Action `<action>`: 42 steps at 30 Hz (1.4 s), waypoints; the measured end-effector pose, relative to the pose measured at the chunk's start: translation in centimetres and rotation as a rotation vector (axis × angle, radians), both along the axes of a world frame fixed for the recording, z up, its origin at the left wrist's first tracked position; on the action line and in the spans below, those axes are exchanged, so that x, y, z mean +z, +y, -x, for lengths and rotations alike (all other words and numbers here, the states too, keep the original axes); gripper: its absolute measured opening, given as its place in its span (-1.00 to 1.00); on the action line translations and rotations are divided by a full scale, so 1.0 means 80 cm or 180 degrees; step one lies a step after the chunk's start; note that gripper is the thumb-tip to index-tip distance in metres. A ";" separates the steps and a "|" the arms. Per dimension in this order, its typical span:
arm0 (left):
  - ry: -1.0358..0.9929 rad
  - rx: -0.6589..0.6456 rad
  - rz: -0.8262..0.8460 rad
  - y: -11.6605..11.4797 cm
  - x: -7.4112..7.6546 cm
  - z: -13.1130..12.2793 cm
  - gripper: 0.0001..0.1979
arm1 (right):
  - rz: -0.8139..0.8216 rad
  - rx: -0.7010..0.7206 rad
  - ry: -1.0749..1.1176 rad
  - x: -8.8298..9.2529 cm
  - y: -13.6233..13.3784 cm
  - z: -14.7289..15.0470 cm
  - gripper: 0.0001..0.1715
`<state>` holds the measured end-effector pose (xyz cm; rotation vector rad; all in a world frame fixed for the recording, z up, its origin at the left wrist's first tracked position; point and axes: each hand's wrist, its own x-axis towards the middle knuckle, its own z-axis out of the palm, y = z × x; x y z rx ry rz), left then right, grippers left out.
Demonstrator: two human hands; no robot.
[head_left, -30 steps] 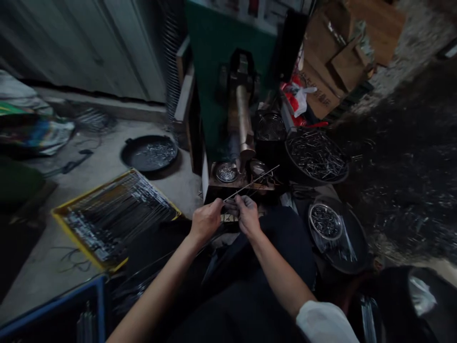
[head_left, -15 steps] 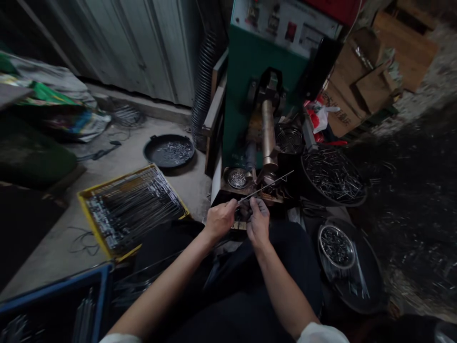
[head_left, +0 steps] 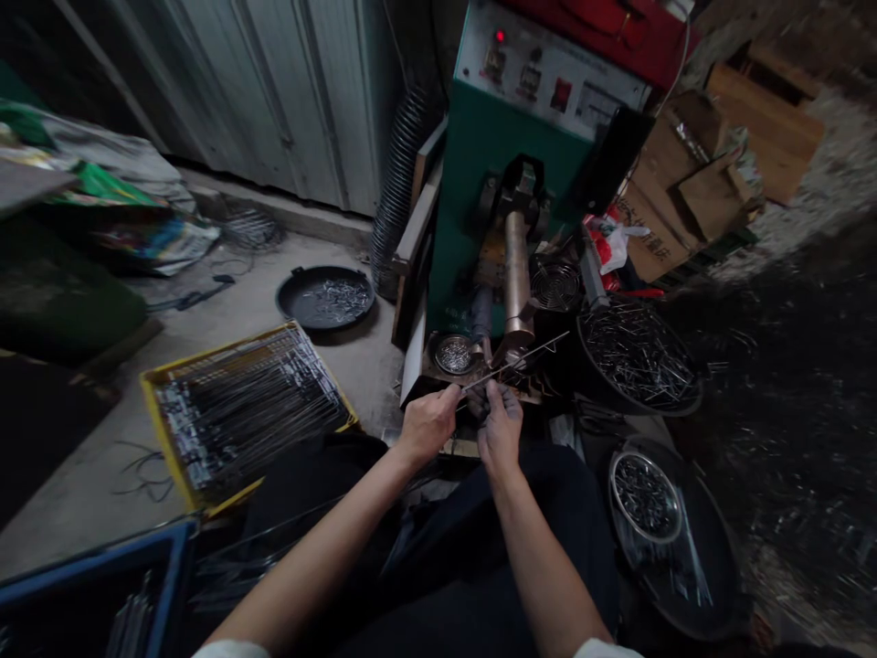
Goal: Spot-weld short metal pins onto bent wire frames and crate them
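My left hand (head_left: 430, 422) is closed round the near end of a thin metal rod (head_left: 531, 353). The rod slants up to the right, below the thick brass-coloured arm (head_left: 517, 265) of a green machine (head_left: 462, 228), and carries a small bent wire piece near its far end. My right hand (head_left: 501, 425) sits close beside the left, thumb and bent fingers pressed together just under the rod. What those fingers pinch is too small and dark to name. A small round dish of tiny metal parts (head_left: 453, 354) stands just beyond my hands, at the machine's base.
At left, a yellow crate (head_left: 161, 425) holds many rods, with a black pan (head_left: 325, 320) behind it and a blue crate (head_left: 179, 557) nearer. A dark tub of wire pieces (head_left: 640, 361) and a metal bowl (head_left: 644, 493) on a black tray (head_left: 713, 557) stand right.
The view has shifted slightly, so the machine sits lower in the picture. Both hands keep their grip, and the rod's far end lies a little further right. A red lamp shows clearly on the panel.
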<state>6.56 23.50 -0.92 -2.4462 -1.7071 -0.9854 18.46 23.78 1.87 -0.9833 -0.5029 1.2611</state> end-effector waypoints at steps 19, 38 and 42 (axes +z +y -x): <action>0.0024 0.0091 0.0083 0.017 -0.001 -0.007 -0.74 | 0.0015 -0.0114 0.0012 -0.001 0.018 0.002 -0.63; 0.0091 -0.0105 0.0138 0.040 0.004 -0.020 -0.72 | -0.0118 -0.0242 -0.1146 -0.006 0.022 -0.036 -0.58; 0.0100 -0.0150 0.0155 0.051 0.006 -0.025 -0.73 | -0.0122 -0.0306 -0.1150 -0.005 0.030 -0.037 -0.53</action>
